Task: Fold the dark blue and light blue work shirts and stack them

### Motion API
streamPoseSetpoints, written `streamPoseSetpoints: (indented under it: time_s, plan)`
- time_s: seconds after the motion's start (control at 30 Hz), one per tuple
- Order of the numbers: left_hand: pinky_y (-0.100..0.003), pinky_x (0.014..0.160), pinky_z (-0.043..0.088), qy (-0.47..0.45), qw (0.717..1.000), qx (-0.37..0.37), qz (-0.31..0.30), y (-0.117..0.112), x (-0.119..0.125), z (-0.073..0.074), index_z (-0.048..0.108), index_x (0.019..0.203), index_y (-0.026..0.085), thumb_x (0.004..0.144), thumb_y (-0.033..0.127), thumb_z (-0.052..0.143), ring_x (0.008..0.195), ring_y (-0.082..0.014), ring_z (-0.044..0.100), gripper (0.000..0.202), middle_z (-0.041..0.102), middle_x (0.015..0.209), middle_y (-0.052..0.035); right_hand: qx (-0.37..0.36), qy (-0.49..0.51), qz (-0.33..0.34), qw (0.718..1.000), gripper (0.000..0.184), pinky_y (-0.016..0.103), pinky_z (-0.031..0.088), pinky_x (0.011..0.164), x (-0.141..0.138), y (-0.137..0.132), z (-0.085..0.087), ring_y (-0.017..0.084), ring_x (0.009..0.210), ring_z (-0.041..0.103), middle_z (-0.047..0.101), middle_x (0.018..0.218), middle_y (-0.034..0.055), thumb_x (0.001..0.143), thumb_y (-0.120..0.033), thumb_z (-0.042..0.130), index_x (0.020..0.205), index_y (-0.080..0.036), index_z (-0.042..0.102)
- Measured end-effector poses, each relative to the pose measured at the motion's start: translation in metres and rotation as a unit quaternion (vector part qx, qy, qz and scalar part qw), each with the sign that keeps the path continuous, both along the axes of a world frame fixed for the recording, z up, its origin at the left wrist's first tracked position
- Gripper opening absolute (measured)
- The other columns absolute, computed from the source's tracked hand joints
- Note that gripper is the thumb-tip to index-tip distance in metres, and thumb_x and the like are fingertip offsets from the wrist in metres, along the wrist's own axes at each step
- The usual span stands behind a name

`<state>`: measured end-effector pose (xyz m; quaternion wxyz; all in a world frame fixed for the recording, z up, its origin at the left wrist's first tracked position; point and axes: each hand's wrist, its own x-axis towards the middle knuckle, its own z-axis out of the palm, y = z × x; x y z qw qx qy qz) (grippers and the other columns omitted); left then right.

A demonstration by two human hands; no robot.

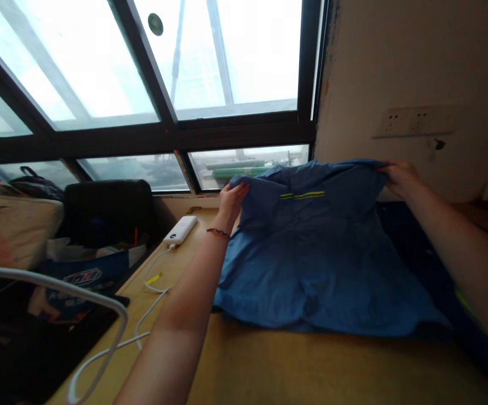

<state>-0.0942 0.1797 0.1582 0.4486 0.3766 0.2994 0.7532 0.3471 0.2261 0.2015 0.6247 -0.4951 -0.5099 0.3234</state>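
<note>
A blue shirt (pixel 307 253) with short yellow stripes across its chest is spread between my two hands. My left hand (pixel 233 199) is closed on its left sleeve end, and a bracelet sits on that wrist. At the other side my right hand (pixel 400 175) pinches the right sleeve end. The upper part of the shirt is lifted off the wooden table (pixel 269 365), while the lower hem hangs down at the tabletop. Dark navy cloth (pixel 408 230) lies behind and to the right of the shirt, partly hidden by it and by my right arm.
A white power bank (pixel 180 230) with a white cable (pixel 143 332) lies on the table's left side. Beyond the left edge are a black chair (pixel 107 208) and a blue bag (pixel 86 281). Windows (pixel 235 56) stand behind; a socket panel (pixel 415 121) is on the right wall.
</note>
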Motion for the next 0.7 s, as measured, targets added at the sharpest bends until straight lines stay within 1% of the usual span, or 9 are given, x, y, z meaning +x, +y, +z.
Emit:
streamPoseSetpoints:
  time_s: [0.07,0.17,0.2,0.27,0.33,0.43,0.53,0.6,0.7]
  plan:
    - [-0.032,0.080,0.046,0.054,0.998,-0.008,-0.017,-0.041,-0.003,-0.017,0.059,0.078,0.012,0.064,0.008,0.062,0.073,-0.0137,0.061,0.016,0.062,0.076,-0.0040,-0.038,0.014,0.049,0.998,0.018,0.024,0.043,0.066,0.019,-0.039,-0.014,0.007,0.061,0.055,0.061,0.075,0.0024,0.070,-0.005,0.052,0.085,-0.014,0.058]
    - [-0.031,0.077,0.046,0.231,0.972,-0.052,0.002,-0.111,-0.016,-0.060,0.061,0.086,0.015,0.061,0.011,0.063,0.077,-0.0160,0.059,0.025,0.064,0.082,-0.0038,-0.063,-0.097,0.080,0.990,0.023,0.029,0.045,0.070,0.041,-0.119,-0.075,0.015,0.068,0.058,0.064,0.081,0.0050,0.064,-0.009,0.061,0.084,-0.020,0.062]
    - [-0.030,0.075,0.046,0.319,0.944,-0.082,0.010,-0.132,-0.021,-0.076,0.062,0.084,0.015,0.058,0.011,0.065,0.076,-0.0169,0.058,0.027,0.064,0.080,-0.0034,-0.073,-0.155,0.078,0.982,0.021,0.031,0.045,0.071,0.046,-0.146,-0.100,0.018,0.070,0.058,0.064,0.078,0.0057,0.061,-0.011,0.064,0.080,-0.020,0.064]
    - [-0.030,0.070,0.046,0.454,0.881,-0.128,0.024,-0.168,-0.031,-0.104,0.064,0.077,0.016,0.053,0.009,0.065,0.071,-0.0185,0.058,0.025,0.064,0.073,-0.0018,-0.124,-0.287,0.143,0.939,0.018,0.037,0.045,0.075,0.050,-0.194,-0.146,0.024,0.075,0.060,0.065,0.080,0.0066,0.061,-0.016,0.064,0.078,-0.021,0.066]
    - [-0.030,0.072,0.046,0.536,0.833,-0.131,0.035,-0.192,-0.038,-0.121,0.065,0.077,0.017,0.054,0.009,0.063,0.074,-0.0200,0.058,0.024,0.064,0.073,-0.0016,-0.100,-0.396,0.151,0.900,0.027,0.039,0.041,0.087,0.048,-0.227,-0.176,0.026,0.092,0.057,0.064,0.096,0.0059,0.062,-0.018,0.060,0.088,-0.022,0.065]
    - [-0.031,0.080,0.042,0.613,0.785,-0.084,0.038,-0.208,-0.040,-0.125,0.064,0.088,0.018,0.057,0.013,0.062,0.086,-0.0210,0.057,0.031,0.064,0.089,-0.0037,-0.009,-0.495,0.175,0.851,0.043,0.037,0.036,0.094,0.037,-0.250,-0.184,0.023,0.105,0.051,0.055,0.115,0.0048,0.069,-0.023,0.053,0.112,-0.023,0.055]
    - [-0.030,0.079,0.042,0.672,0.737,-0.069,0.003,-0.214,-0.041,-0.118,0.065,0.081,0.016,0.063,0.023,0.062,0.083,-0.0204,0.057,0.019,0.063,0.090,-0.0073,0.022,-0.543,0.211,0.812,0.034,0.036,0.040,0.088,0.031,-0.251,-0.169,0.022,0.099,0.054,0.058,0.109,0.0069,0.075,-0.028,0.047,0.107,-0.021,0.058]
    - [-0.030,0.076,0.042,0.690,0.720,-0.077,-0.011,-0.220,-0.043,-0.115,0.065,0.073,0.015,0.068,0.030,0.060,0.079,-0.0200,0.057,0.016,0.063,0.086,-0.0087,0.007,-0.545,0.230,0.806,0.026,0.033,0.043,0.080,0.032,-0.250,-0.159,0.021,0.090,0.057,0.062,0.095,0.0075,0.079,-0.032,0.044,0.090,-0.019,0.063]
    - [-0.031,0.079,0.041,0.692,0.718,-0.083,-0.001,-0.238,-0.049,-0.118,0.066,0.073,0.016,0.071,0.035,0.057,0.083,-0.0209,0.057,0.021,0.062,0.090,-0.0100,-0.027,-0.509,0.255,0.821,0.029,0.031,0.044,0.075,0.041,-0.259,-0.156,0.021,0.083,0.058,0.063,0.086,0.0063,0.079,-0.040,0.045,0.080,-0.019,0.064]
